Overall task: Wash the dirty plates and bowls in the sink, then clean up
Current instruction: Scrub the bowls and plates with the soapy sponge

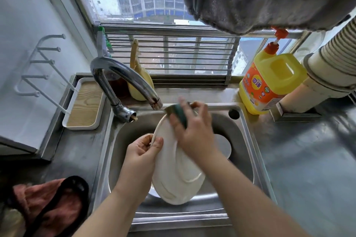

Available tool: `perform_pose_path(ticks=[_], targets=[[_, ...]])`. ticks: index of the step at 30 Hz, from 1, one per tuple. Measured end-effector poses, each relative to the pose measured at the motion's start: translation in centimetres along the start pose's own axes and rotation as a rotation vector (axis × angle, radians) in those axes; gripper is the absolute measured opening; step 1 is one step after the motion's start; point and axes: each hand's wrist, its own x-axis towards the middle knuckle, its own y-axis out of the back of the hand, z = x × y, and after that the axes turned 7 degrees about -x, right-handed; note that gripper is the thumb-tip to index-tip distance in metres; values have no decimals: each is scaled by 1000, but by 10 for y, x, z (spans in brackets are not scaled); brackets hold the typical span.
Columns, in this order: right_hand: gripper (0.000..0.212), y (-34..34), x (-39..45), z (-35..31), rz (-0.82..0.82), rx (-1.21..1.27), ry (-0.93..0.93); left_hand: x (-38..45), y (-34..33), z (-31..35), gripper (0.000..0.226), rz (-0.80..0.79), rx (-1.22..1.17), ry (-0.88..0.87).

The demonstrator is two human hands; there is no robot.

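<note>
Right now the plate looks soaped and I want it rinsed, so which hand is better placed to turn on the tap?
The right hand. It holds only the sponge, just beside the tap spout, and could let it go. The left hand grips the plate rim and keeps it tilted over the sink.

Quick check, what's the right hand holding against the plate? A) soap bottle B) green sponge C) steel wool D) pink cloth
B: the right hand grips a green sponge against the upper part of the white plate, which the left hand holds by its rim over the sink.
</note>
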Motion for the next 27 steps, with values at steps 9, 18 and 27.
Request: perform_pose_path(ticks=[9, 18, 27], targets=[[72, -13, -33, -16, 56, 45, 12, 0, 1, -1, 26, 43, 7, -18], [66, -15, -62, -23, 48, 97, 49, 5, 0, 2, 22, 138, -71, -8], [64, -6, -26, 10, 2, -45, -86, 6, 0, 1, 18, 188, -129, 29]])
